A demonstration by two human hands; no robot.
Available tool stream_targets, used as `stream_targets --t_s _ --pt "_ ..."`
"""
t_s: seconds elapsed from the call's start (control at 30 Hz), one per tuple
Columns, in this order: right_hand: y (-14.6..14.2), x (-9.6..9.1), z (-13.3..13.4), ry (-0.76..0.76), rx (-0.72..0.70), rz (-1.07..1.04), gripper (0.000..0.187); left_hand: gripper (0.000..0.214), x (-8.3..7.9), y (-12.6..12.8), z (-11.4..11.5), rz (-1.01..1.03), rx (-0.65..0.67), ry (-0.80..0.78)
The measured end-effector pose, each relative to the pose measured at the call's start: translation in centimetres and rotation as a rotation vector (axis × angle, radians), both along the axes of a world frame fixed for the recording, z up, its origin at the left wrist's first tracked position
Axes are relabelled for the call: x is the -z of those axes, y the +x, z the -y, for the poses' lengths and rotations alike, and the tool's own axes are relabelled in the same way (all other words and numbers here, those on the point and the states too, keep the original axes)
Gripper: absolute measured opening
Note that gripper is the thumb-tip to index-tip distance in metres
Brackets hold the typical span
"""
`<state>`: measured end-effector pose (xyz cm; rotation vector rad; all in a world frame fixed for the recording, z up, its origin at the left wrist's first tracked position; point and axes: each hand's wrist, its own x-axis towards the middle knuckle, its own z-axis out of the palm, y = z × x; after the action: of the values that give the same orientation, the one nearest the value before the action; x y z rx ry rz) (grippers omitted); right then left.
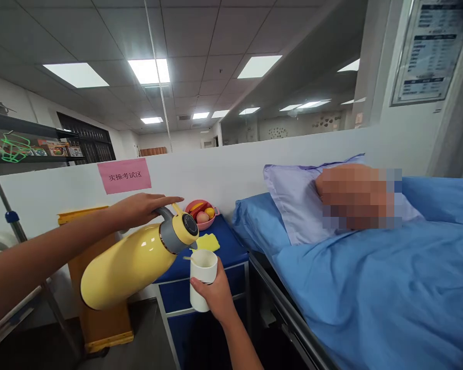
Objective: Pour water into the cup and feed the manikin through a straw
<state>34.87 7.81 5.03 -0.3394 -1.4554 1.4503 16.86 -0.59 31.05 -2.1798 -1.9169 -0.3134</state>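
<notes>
A large yellow thermos jug with a grey collar and handle is tipped to the right, its base toward the lower left. My left hand is closed on its handle, the fingers stretched over the top near the lid. Just below and right of the spout is a white cup, nearly upright, with my right hand wrapped round its side. Something thin and pale juts out left of the cup's rim; I cannot make out what it is. Whether liquid is flowing cannot be seen.
Behind the cup, a blue bedside cabinet carries a yellow cloth and a pink basket of fruit. To the right, a person lies under a blue quilt on a pillow. A metal pole stands left.
</notes>
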Motion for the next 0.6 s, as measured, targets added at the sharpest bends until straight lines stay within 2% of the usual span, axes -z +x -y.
stream_targets --t_s 0.17,0.3,0.47,0.6 --pt "1.4 -1.1 2.4 0.053 -0.037 -0.038 0.054 0.058 -2.1 3.0 1.5 -0.200 0.002 -0.025" --pt "2.1 -2.2 3.1 0.061 -0.047 -0.072 0.057 0.061 -3.3 4.9 1.9 -0.406 0.050 -0.018" --pt "3.0 -2.8 2.9 0.074 -0.035 -0.068 0.056 0.066 -3.9 7.0 2.4 -0.835 0.200 0.019" --pt "3.7 -3.2 2.9 0.120 -0.030 -0.059 0.058 0.077 -4.0 8.3 2.1 -1.031 0.204 0.008"
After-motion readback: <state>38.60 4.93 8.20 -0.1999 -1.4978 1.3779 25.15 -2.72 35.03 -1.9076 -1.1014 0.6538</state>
